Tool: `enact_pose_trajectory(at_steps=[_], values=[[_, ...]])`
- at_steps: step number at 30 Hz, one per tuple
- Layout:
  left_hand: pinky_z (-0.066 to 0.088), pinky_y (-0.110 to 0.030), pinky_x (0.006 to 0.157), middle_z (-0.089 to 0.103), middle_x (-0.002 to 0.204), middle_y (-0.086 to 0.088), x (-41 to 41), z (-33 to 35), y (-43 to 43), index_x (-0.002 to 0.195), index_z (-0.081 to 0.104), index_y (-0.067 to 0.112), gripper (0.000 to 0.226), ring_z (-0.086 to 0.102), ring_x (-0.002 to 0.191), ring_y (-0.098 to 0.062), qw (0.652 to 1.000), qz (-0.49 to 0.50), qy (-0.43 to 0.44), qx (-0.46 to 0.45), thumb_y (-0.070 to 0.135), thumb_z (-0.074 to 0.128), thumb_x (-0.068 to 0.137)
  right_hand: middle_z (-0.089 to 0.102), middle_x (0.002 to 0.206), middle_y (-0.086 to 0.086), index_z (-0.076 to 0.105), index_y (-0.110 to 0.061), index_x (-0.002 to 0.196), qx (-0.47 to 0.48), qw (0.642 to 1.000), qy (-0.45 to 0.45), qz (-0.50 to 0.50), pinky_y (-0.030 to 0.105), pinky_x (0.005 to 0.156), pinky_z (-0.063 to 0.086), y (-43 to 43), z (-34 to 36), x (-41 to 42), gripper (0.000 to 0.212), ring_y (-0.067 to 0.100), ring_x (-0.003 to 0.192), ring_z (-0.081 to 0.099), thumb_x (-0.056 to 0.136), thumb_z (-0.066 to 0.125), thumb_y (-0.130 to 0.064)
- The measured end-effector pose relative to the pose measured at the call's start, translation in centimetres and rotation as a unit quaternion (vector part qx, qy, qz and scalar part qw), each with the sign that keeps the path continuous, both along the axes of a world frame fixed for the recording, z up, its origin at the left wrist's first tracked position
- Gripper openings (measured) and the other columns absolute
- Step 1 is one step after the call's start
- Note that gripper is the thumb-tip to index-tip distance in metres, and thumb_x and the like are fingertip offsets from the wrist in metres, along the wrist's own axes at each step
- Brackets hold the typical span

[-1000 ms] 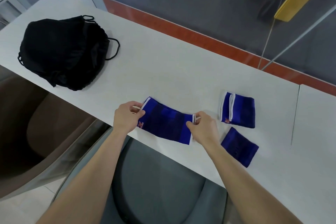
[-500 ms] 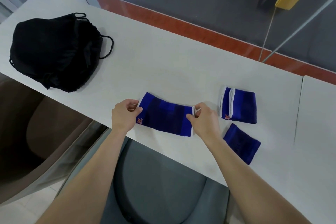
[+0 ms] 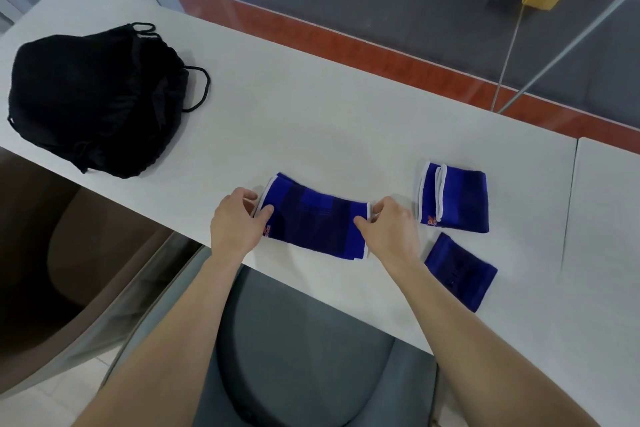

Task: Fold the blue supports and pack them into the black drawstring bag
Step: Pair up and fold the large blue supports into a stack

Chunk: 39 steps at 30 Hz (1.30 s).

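A long blue support (image 3: 313,217) with white-trimmed ends lies flat near the front edge of the white table (image 3: 311,107). My left hand (image 3: 237,220) pinches its left end and my right hand (image 3: 389,227) pinches its right end. A folded blue support (image 3: 457,199) with white trim lies just to the right. A smaller plain blue folded piece (image 3: 459,270) lies below that one, close to the table edge. The black drawstring bag (image 3: 93,100) sits bunched at the far left of the table, cords trailing to its right.
A grey chair seat (image 3: 304,350) is below the table edge between my arms. A brown seat (image 3: 79,246) sits lower left. A seam (image 3: 569,201) divides this table from another at the right. Glass wall and red floor strip (image 3: 346,42) run behind.
The view has shifted slightly. Both hands stay pinched on the ends of the long support, which lies a bit flatter and straighter than before.
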<state>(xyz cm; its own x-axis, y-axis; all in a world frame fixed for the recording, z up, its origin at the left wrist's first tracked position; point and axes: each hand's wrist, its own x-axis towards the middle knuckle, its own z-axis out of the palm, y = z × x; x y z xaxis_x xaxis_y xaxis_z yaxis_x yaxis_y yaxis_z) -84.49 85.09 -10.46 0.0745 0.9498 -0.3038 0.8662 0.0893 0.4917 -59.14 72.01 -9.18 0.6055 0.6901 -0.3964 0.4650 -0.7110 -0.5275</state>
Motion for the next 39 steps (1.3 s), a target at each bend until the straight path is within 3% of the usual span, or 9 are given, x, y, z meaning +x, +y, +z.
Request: enact_pose_trajectory(at_steps=[5, 12, 21, 26, 30, 33, 35, 37, 39], values=[[0.05, -0.037, 0.076, 0.062, 0.112, -0.002, 0.3, 0.3, -0.1, 0.11, 0.068, 0.017, 0.038, 0.066, 0.093, -0.025, 0.998, -0.031, 0.051, -0.014, 0.042, 0.087, 0.088, 0.069, 0.084, -0.003, 0.06, -0.018, 0.102, 0.009, 1.0, 0.018, -0.012, 0.029, 0.057, 0.052, -0.2, 0.4, -0.4, 0.016, 0.017, 0.076, 0.068, 0.099, 0.071, -0.029], [0.054, -0.039, 0.085, 0.063, 0.113, 0.003, 1.0, 0.7, 0.0, 0.105, 0.067, 0.018, 0.018, 0.063, 0.099, -0.021, 0.998, -0.033, -0.006, 0.05, 0.031, 0.077, 0.098, 0.07, 0.083, -0.001, 0.061, -0.017, 0.101, 0.026, 0.999, 0.027, -0.007, 0.034, 0.059, 0.055, -0.2, 1.0, -0.7, 0.008, 0.017, 0.072, 0.067, 0.103, 0.064, -0.024], [0.054, -0.043, 0.075, 0.065, 0.098, -0.004, 1.6, 0.1, 0.6, 0.103, 0.053, 0.018, 0.021, 0.066, 0.088, -0.029, 0.998, -0.02, 0.061, 0.006, 0.03, 0.07, 0.104, 0.071, 0.089, 0.002, 0.06, -0.013, 0.103, -0.022, 0.999, 0.033, -0.017, 0.032, 0.058, 0.051, -0.6, 0.5, -1.0, 0.028, 0.02, 0.08, 0.068, 0.097, 0.077, -0.034], [0.058, -0.049, 0.084, 0.066, 0.1, -0.003, 1.9, 0.4, -0.3, 0.119, 0.046, 0.017, 0.017, 0.069, 0.093, -0.033, 0.999, 0.002, 0.013, -0.035, 0.026, 0.058, 0.11, 0.075, 0.084, 0.01, 0.063, -0.006, 0.094, -0.053, 0.992, 0.108, -0.035, 0.041, 0.065, 0.059, -0.3, 0.7, -1.0, 0.028, 0.027, 0.077, 0.074, 0.094, 0.08, -0.029], [0.057, -0.041, 0.08, 0.062, 0.104, 0.006, 1.6, 1.7, -1.0, 0.118, 0.053, 0.02, 0.032, 0.069, 0.092, -0.024, 0.993, 0.032, -0.086, -0.072, 0.03, 0.077, 0.099, 0.058, 0.068, 0.002, 0.051, -0.013, 0.077, -0.041, 0.994, 0.101, -0.031, 0.031, 0.053, 0.044, -1.0, 0.5, -1.4, 0.029, 0.02, 0.062, 0.056, 0.097, 0.071, -0.019], [0.052, -0.032, 0.074, 0.066, 0.109, 0.002, 1.1, 2.0, -2.0, 0.114, 0.06, 0.02, 0.033, 0.067, 0.093, -0.023, 0.991, 0.021, -0.083, -0.1, 0.023, 0.085, 0.092, 0.064, 0.081, 0.006, 0.059, -0.009, 0.097, -0.035, 0.992, 0.113, -0.041, 0.037, 0.061, 0.053, -1.6, 0.6, -1.6, 0.015, 0.027, 0.077, 0.065, 0.095, 0.072, -0.017], [0.052, -0.032, 0.072, 0.071, 0.111, -0.004, 0.7, 2.3, -2.9, 0.11, 0.063, 0.018, 0.024, 0.069, 0.09, -0.025, 0.99, 0.043, -0.091, -0.096, 0.023, 0.082, 0.095, 0.07, 0.096, 0.015, 0.061, -0.005, 0.111, -0.05, 0.983, 0.164, -0.062, 0.045, 0.076, 0.06, -2.2, 1.0, -1.2, 0.027, 0.033, 0.092, 0.071, 0.09, 0.078, -0.013], [0.053, -0.034, 0.07, 0.073, 0.109, -0.005, 0.7, 2.9, -4.0, 0.107, 0.063, 0.019, 0.018, 0.07, 0.083, -0.023, 0.987, 0.044, -0.116, -0.099, 0.026, 0.078, 0.098, 0.073, 0.104, 0.022, 0.066, 0.001, 0.111, -0.077, 0.969, 0.225, -0.062, 0.05, 0.084, 0.062, -2.9, 1.5, -0.6, 0.035, 0.037, 0.099, 0.074, 0.086, 0.085, -0.016], [0.057, -0.037, 0.073, 0.071, 0.111, -0.001, 0.9, 3.5, -5.2, 0.107, 0.06, 0.022, 0.016, 0.071, 0.09, -0.022, 0.986, 0.013, -0.13, -0.108, 0.029, 0.074, 0.102, 0.072, 0.09, 0.021, 0.067, 0.002, 0.095, -0.09, 0.961, 0.257, -0.042, 0.049, 0.076, 0.06, -3.9, 1.9, -0.1, 0.03, 0.033, 0.084, 0.072, 0.086, 0.086, -0.018]])
